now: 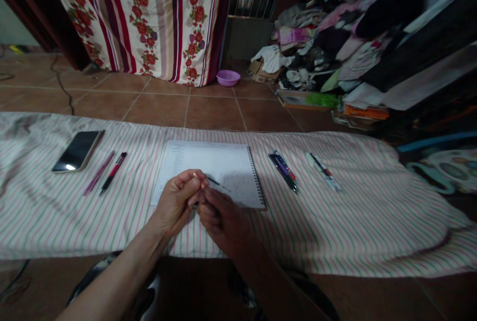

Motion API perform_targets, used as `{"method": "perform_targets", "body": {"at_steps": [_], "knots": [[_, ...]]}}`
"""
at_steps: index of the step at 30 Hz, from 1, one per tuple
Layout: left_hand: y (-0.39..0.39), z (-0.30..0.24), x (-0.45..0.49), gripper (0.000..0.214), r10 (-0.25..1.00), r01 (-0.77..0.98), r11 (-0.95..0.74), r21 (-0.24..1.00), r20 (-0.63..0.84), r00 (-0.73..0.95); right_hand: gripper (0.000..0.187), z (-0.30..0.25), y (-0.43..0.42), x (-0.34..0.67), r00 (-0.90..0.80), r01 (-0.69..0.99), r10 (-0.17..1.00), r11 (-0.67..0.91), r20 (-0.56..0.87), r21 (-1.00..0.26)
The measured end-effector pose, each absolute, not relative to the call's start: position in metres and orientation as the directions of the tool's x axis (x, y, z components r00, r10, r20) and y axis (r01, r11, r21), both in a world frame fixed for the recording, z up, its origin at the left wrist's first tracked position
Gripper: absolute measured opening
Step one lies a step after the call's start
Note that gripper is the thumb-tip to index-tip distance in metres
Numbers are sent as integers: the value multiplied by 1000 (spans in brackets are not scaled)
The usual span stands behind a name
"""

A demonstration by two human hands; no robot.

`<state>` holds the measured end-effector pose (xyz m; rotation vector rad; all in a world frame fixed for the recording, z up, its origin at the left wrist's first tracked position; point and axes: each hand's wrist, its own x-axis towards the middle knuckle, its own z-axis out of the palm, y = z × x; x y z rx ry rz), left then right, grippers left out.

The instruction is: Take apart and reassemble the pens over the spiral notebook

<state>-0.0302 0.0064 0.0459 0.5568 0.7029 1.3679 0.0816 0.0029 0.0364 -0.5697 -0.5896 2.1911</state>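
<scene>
Over the near edge of an open spiral notebook [212, 154], my left hand [179, 194] and my right hand [223, 219] meet fingertip to fingertip. Both are closed in a pinch. Whatever small thing sits between the fingers is too hidden and blurred to name. Just beyond the right fingers shows a thin dark stick with a pale end [214, 181], like a pen refill; I cannot tell whether it is held or lies on the page. Several pens [284, 171] lie together right of the notebook, with light-coloured pens [324, 172] further right.
Left of the notebook lie a red and black pen [114, 173], a purple pen [99, 173] and a phone [78, 151]. A striped cloth [354, 231] covers the low surface. Beyond are a tiled floor [160, 105], a purple basin [228, 78] and heaped clothes [328, 38].
</scene>
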Motion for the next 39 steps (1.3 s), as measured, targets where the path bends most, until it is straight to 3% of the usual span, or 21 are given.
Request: {"method": "perform_targets", "body": {"at_steps": [8,11,13,16,19,25,30,39], "knots": [[7,49,-30,22,992,-603,117,789,-122,33,33,49,-1,85,-551,-412,806,-488,-216,-769],[9,46,-30,23,991,-556,118,823,-133,13,41,43,0,89,-398,-143,900,-251,-177,-957],[9,44,-29,24,990,-519,107,848,-141,-28,34,38,2,93,-218,122,974,-28,-54,-992],[9,41,-26,26,983,-505,115,855,-171,-65,18,36,5,100,-152,381,961,273,232,-883],[7,40,-23,27,978,-537,155,829,-207,-38,13,38,8,105,-238,429,908,416,344,-802],[7,36,-20,27,970,-513,181,839,-240,-50,15,30,10,108,-335,529,882,466,330,-709],[4,35,-17,32,959,-469,178,865,-259,-114,21,23,11,110,-398,571,818,576,415,-585],[-2,39,-17,30,957,-430,142,892,-235,-172,23,34,8,110,-431,509,812,578,392,-638]]}}
